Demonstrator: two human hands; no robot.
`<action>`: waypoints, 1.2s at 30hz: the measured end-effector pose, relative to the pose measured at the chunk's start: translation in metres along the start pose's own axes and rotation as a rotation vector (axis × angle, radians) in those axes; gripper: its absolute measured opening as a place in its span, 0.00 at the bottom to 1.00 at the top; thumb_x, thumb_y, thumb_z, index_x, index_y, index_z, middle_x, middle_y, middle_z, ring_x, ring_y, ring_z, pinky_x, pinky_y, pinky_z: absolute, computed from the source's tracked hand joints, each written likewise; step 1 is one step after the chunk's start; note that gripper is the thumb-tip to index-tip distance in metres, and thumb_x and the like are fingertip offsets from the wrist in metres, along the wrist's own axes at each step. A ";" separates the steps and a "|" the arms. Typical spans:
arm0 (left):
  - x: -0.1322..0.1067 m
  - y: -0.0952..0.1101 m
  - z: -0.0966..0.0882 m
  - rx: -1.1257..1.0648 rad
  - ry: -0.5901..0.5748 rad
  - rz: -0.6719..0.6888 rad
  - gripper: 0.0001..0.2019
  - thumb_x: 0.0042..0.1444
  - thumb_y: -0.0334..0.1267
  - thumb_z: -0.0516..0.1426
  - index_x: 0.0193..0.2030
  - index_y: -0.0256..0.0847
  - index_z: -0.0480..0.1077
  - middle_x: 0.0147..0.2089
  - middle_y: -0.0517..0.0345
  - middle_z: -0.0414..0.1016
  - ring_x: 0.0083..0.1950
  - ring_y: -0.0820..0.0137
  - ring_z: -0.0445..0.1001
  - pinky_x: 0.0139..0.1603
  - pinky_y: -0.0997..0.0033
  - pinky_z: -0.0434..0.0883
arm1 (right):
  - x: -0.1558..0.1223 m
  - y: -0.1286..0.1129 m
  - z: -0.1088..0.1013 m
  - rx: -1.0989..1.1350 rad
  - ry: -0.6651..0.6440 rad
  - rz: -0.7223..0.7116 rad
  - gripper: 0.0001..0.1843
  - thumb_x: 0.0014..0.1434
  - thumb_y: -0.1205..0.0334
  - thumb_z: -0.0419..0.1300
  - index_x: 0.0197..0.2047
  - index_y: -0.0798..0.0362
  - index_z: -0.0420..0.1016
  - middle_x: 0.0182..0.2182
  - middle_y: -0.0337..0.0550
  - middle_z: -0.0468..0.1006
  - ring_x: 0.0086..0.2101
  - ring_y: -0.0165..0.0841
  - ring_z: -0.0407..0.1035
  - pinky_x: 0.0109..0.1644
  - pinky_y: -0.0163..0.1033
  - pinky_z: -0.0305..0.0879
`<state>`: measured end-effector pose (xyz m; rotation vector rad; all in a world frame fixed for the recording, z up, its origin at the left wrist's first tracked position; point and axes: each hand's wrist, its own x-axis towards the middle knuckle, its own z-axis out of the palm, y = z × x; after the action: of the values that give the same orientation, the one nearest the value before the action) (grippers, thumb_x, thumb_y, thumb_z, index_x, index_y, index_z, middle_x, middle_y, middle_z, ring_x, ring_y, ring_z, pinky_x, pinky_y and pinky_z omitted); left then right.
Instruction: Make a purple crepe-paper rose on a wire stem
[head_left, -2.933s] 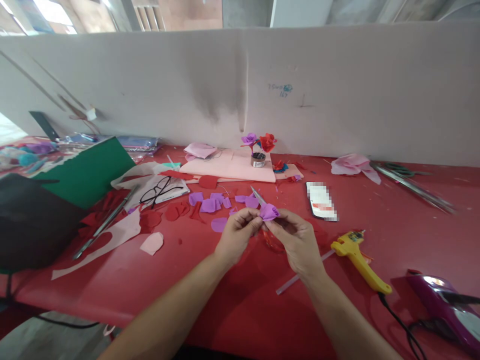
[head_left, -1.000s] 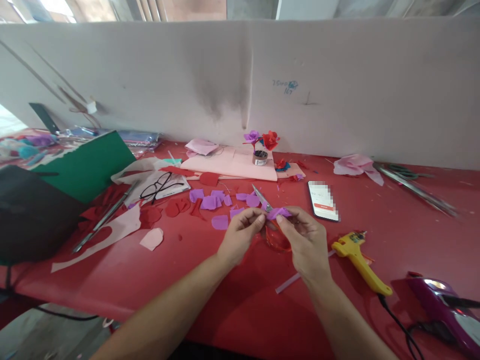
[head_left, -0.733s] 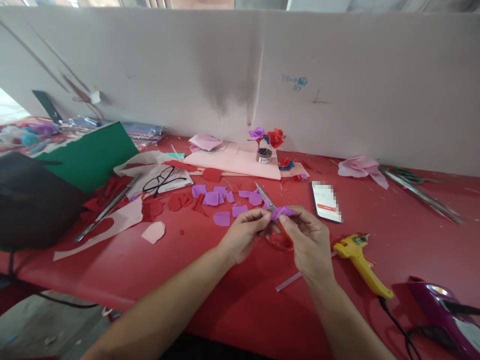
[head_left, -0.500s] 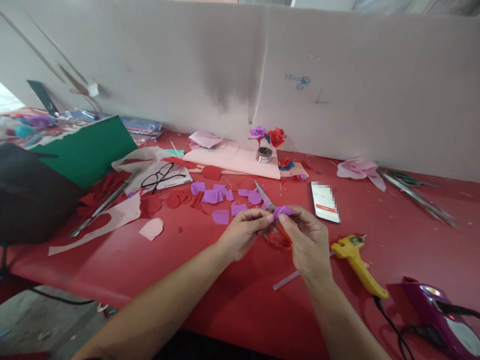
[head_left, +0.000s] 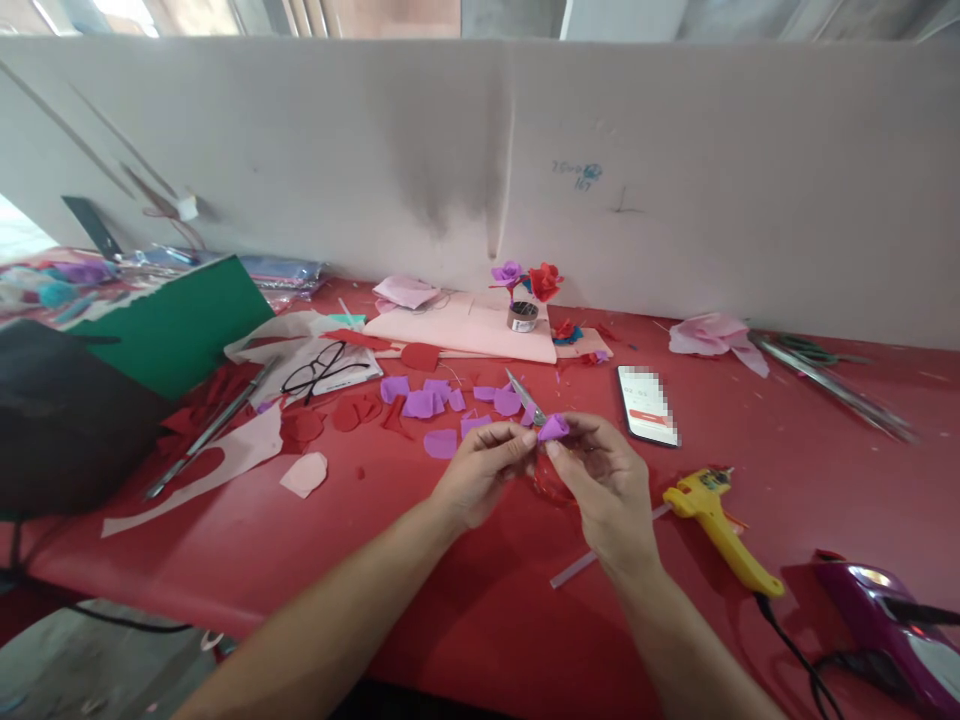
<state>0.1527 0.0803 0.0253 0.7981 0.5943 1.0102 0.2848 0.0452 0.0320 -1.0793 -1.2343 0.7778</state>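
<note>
- My left hand (head_left: pixel 480 478) and right hand (head_left: pixel 600 480) both pinch the purple paper flower (head_left: pixel 553 428) (fingers closed on it).
- Scissors (head_left: pixel 525 398) lie just behind.

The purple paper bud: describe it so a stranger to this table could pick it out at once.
Start at the long red table, then look over its middle. There the left hand and right hand pinch the purple paper bud between them. Unlike the flat purple petals lying nearby, it is rolled up and held, not lying loose.
</note>
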 end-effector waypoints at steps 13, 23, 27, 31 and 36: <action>0.000 -0.004 -0.009 -0.065 -0.063 -0.008 0.15 0.39 0.45 0.69 0.25 0.37 0.71 0.23 0.61 0.67 0.25 0.78 0.63 0.28 0.76 0.60 | 0.000 -0.009 0.003 -0.064 -0.134 -0.125 0.06 0.56 0.65 0.62 0.38 0.48 0.75 0.37 0.42 0.73 0.39 0.34 0.70 0.44 0.41 0.69; 0.003 -0.005 -0.018 -0.033 -0.147 -0.034 0.19 0.32 0.45 0.71 0.23 0.38 0.69 0.24 0.61 0.67 0.25 0.76 0.63 0.30 0.73 0.63 | -0.004 -0.017 0.005 -0.090 -0.180 -0.206 0.07 0.55 0.65 0.63 0.39 0.46 0.77 0.39 0.44 0.72 0.41 0.37 0.70 0.45 0.45 0.70; 0.003 -0.006 -0.019 -0.062 -0.168 -0.031 0.16 0.35 0.42 0.71 0.25 0.38 0.71 0.25 0.61 0.68 0.26 0.77 0.65 0.31 0.74 0.63 | -0.005 -0.015 0.006 -0.095 -0.156 -0.194 0.07 0.55 0.65 0.63 0.39 0.46 0.77 0.38 0.43 0.72 0.38 0.35 0.69 0.43 0.43 0.70; 0.004 -0.009 -0.022 -0.070 -0.145 -0.045 0.14 0.37 0.40 0.71 0.29 0.39 0.73 0.28 0.61 0.71 0.28 0.77 0.67 0.34 0.73 0.65 | -0.005 -0.011 0.006 -0.113 -0.131 -0.181 0.07 0.57 0.65 0.63 0.39 0.46 0.78 0.38 0.42 0.73 0.38 0.34 0.70 0.43 0.42 0.70; 0.006 -0.010 -0.021 -0.046 -0.126 0.010 0.14 0.39 0.41 0.70 0.28 0.39 0.72 0.25 0.62 0.69 0.23 0.79 0.64 0.25 0.77 0.61 | -0.004 -0.010 0.005 -0.147 -0.109 -0.215 0.09 0.58 0.66 0.62 0.40 0.44 0.79 0.38 0.41 0.74 0.39 0.34 0.70 0.45 0.42 0.70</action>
<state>0.1441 0.0891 0.0044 0.8186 0.4579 0.9712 0.2781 0.0391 0.0402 -1.0118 -1.4919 0.5937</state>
